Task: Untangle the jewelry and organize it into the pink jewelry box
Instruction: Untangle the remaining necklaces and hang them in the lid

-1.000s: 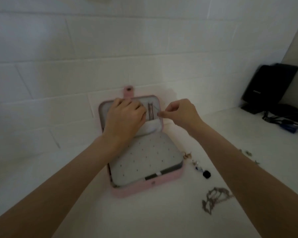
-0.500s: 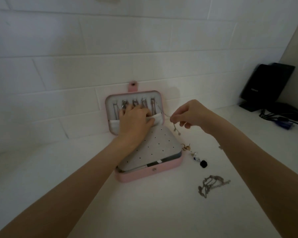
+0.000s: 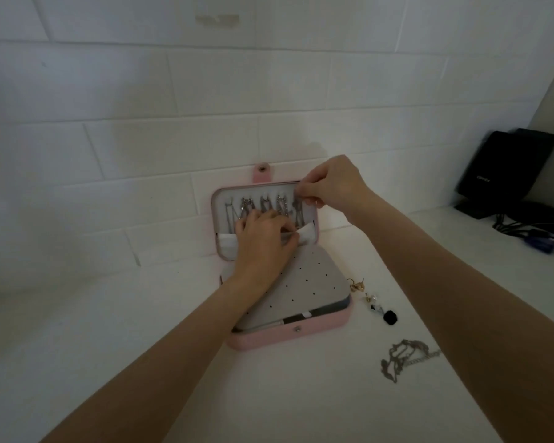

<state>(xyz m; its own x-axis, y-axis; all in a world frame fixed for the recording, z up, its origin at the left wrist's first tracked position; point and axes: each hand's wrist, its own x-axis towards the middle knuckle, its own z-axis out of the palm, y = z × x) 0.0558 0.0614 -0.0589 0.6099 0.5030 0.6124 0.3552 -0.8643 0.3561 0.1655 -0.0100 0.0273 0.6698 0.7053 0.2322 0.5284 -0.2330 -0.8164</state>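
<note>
Your box (image 3: 314,330) stands open against the wall, with several chains already hung on the hooks in its lid. Your right hand (image 3: 330,187) pinches something small at the last hook; your left hand (image 3: 263,238) grips the lid's white pocket (image 3: 307,233). Still loose on the table (image 3: 141,346): the earrings (image 3: 373,302) and a tangled chain (image 3: 403,356).

White counter (image 3: 141,346): pink box (image 3: 288,338), chain tangle (image 3: 403,358), earrings (image 3: 373,300)
</note>
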